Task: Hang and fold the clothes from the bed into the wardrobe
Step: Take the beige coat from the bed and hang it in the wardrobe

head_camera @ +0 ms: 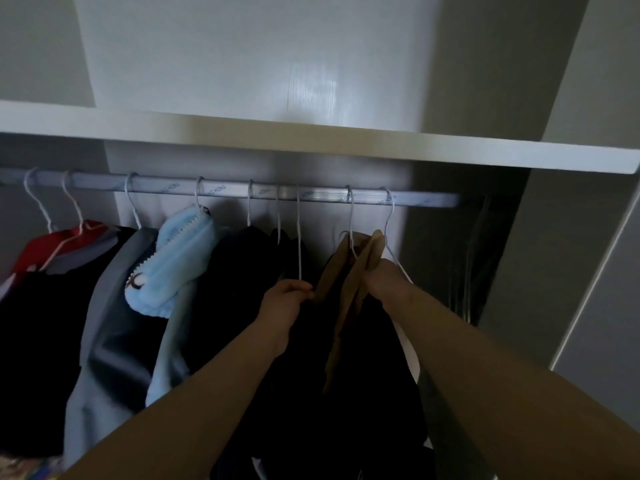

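Under the rail (228, 190), both hands grip the brown garment (349, 282), hanging lengthwise down.

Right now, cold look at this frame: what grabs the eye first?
Two bare forearms reach up from the bottom edge: the left hand pinches a thin white wire hanger, and the right hand grips the brown garment hanging near the right end of the silver wardrobe rail. Left of centre, a fluffy light-blue zipped garment stands out among dark clothes.

Head view, close, facing wardrobe rail (242, 192), angled slightly upward.
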Tool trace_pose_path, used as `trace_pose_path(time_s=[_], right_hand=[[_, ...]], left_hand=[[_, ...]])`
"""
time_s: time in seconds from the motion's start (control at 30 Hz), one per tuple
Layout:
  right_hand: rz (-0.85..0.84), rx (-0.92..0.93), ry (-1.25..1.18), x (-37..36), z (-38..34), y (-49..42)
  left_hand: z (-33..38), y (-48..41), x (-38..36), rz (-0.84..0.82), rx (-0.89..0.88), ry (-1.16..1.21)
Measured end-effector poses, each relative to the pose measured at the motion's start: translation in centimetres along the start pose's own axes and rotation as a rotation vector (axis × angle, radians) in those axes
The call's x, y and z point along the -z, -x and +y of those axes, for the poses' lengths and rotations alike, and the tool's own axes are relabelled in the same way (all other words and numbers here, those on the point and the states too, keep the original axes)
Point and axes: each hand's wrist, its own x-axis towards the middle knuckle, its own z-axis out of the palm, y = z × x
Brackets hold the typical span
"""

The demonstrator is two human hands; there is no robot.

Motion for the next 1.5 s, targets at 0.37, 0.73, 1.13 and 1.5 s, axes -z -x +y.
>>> trace_pose_path(time_s=[0.37,0.73,1.13,1.5], right_hand=[[0.033,-0.004,-0.012,-3.1,3.2,0.8],[0.181,0.062,0.275,-4.2,6.0,5.1],[0.200,-0.022,0.206,-4.4,8.9,12.0],[0.217,-0.078,0.078,-2.3,14.1,21.6]], left_hand=[[-1.6,0.5,1.6,-0.092,-0.030,-0.066],[-2.3,2.2,2.4,-0.036,-0.079,-0.061],[-4.9,8.4,4.5,-0.080,0.000,-0.114],[-9.6,18.3,4.7,-0.149,0.179,-0.270]])
